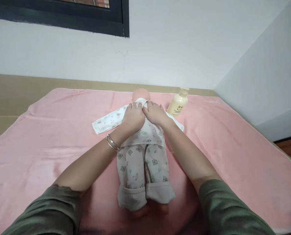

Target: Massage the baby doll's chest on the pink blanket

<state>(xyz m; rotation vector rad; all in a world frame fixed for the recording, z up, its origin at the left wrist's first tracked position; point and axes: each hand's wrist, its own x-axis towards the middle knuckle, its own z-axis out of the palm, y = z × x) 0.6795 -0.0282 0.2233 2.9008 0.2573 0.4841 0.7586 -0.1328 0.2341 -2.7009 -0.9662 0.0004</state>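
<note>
A baby doll (pixel 141 94) lies stretched out on a pink blanket, its bare round head at the far end. It wears a white printed shirt (pixel 146 135) and matching trousers (pixel 135 163) with turned-up cuffs. My left hand (pixel 133 117) rests on the shirt near the left shoulder, fingers laid forward toward the collar. Beside it, my right hand (pixel 155 112) lies over the other shoulder, its fingers extended. Both hands touch the shirt close to the neck, with their thumb sides near each other. The doll's face is not visible, and the undersides of my hands are hidden.
A pale yellow pump bottle (pixel 177 105) stands tilted in view to the right of the doll, close to its sleeve. The pink blanket (pixel 69 130) covers most of a wooden surface (pixel 20 88). A white wall (pixel 172 45) and a dark window frame (pixel 62 19) are behind.
</note>
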